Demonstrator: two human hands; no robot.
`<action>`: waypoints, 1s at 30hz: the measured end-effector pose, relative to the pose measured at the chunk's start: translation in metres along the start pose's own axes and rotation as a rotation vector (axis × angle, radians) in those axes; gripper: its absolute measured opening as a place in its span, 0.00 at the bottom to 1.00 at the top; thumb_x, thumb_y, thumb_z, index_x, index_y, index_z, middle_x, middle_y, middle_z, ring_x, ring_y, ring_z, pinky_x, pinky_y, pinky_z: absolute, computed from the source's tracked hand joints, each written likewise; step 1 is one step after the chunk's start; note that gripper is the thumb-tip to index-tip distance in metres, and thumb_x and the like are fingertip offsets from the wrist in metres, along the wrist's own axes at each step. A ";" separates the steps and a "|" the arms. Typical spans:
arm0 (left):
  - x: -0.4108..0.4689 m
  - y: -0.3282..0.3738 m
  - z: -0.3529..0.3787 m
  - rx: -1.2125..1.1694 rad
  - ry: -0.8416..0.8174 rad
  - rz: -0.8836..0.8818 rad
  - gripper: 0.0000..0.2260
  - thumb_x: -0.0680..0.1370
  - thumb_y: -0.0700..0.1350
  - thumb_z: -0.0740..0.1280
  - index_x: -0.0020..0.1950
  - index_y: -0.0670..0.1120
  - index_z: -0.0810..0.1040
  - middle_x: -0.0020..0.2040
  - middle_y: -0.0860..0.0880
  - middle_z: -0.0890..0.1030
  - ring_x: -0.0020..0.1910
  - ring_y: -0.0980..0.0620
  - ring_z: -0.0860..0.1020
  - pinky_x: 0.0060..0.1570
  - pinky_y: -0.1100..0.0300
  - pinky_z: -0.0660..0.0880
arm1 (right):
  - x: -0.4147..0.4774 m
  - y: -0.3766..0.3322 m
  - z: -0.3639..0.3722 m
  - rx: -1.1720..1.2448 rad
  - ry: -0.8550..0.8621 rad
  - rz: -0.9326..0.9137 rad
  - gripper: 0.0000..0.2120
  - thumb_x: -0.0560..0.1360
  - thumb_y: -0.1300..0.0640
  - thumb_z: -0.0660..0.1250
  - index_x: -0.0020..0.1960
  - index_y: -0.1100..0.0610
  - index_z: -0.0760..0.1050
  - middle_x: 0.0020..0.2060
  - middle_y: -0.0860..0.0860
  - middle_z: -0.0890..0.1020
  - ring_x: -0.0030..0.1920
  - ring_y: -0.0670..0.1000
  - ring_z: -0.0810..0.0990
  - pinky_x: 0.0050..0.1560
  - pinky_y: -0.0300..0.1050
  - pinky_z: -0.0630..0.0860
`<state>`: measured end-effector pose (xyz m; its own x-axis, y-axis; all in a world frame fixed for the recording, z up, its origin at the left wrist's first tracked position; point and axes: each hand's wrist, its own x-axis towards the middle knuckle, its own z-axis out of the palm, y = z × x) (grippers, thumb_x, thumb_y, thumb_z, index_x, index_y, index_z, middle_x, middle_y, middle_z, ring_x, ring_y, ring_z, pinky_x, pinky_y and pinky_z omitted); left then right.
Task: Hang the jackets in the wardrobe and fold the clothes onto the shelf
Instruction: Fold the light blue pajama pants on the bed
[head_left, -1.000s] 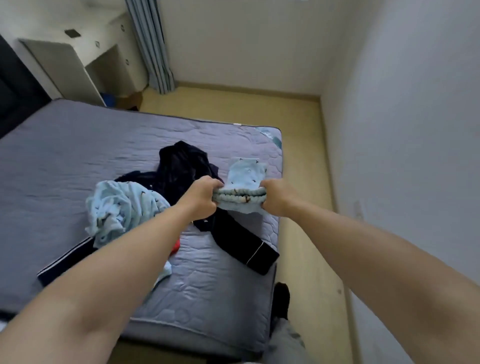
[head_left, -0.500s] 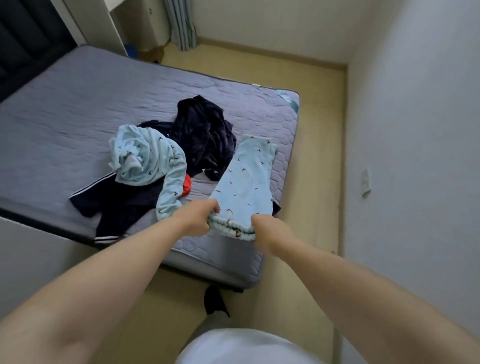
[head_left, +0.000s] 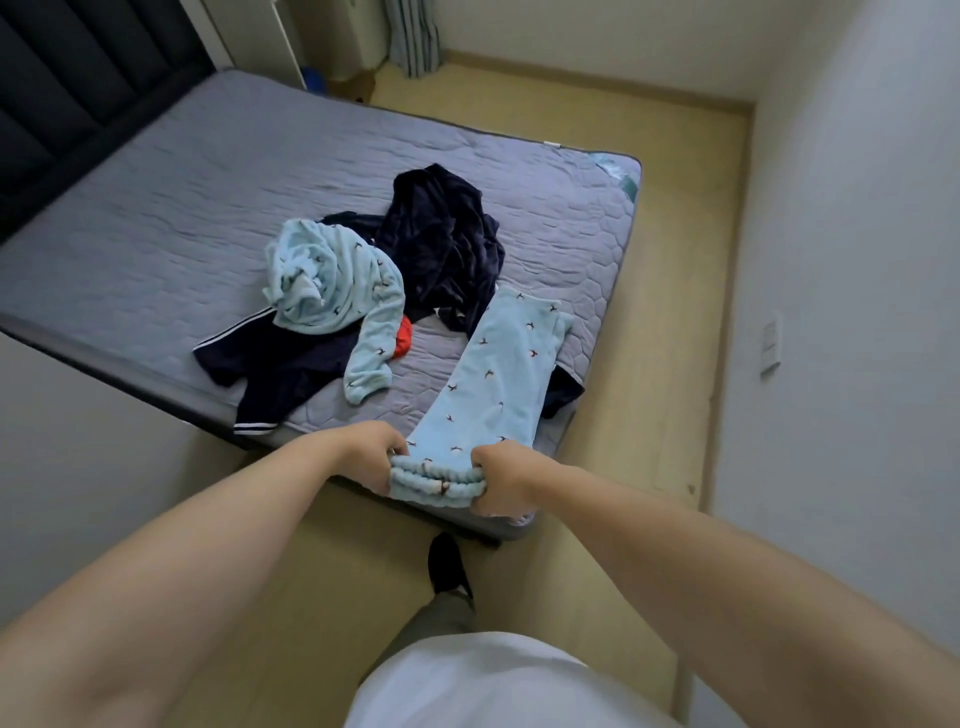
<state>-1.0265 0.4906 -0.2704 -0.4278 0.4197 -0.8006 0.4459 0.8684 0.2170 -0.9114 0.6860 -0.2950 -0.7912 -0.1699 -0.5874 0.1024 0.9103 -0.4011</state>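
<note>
My left hand (head_left: 371, 452) and right hand (head_left: 501, 480) each clutch an end of the light blue trousers' (head_left: 496, 379) waistband, legs stretched away across the near right corner of the mattress (head_left: 156, 208). I want the 2 legs flat and aligned before folding.
</note>
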 end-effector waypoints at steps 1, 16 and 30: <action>0.005 -0.002 -0.005 -0.020 0.029 0.006 0.17 0.70 0.40 0.71 0.58 0.50 0.79 0.50 0.52 0.80 0.48 0.52 0.79 0.45 0.59 0.76 | 0.005 0.001 -0.004 0.012 0.016 0.012 0.12 0.71 0.51 0.69 0.42 0.53 0.66 0.39 0.50 0.73 0.39 0.54 0.74 0.32 0.44 0.68; 0.149 -0.004 -0.111 -0.255 0.156 0.098 0.16 0.71 0.37 0.67 0.55 0.52 0.79 0.43 0.53 0.80 0.42 0.54 0.78 0.37 0.61 0.76 | 0.124 0.073 -0.087 0.262 0.048 0.273 0.08 0.74 0.57 0.66 0.46 0.53 0.66 0.43 0.53 0.76 0.38 0.52 0.73 0.33 0.45 0.68; 0.394 0.053 -0.206 -0.523 0.415 -0.216 0.25 0.71 0.38 0.67 0.69 0.44 0.76 0.65 0.43 0.76 0.63 0.44 0.75 0.57 0.60 0.71 | 0.316 0.283 -0.156 1.005 0.035 0.387 0.19 0.70 0.53 0.73 0.61 0.47 0.78 0.52 0.47 0.84 0.51 0.49 0.82 0.53 0.50 0.82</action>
<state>-1.3339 0.7567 -0.4594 -0.7757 0.1988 -0.5989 -0.0752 0.9132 0.4004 -1.2262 0.9493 -0.4842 -0.6139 0.0891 -0.7843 0.7853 0.1701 -0.5953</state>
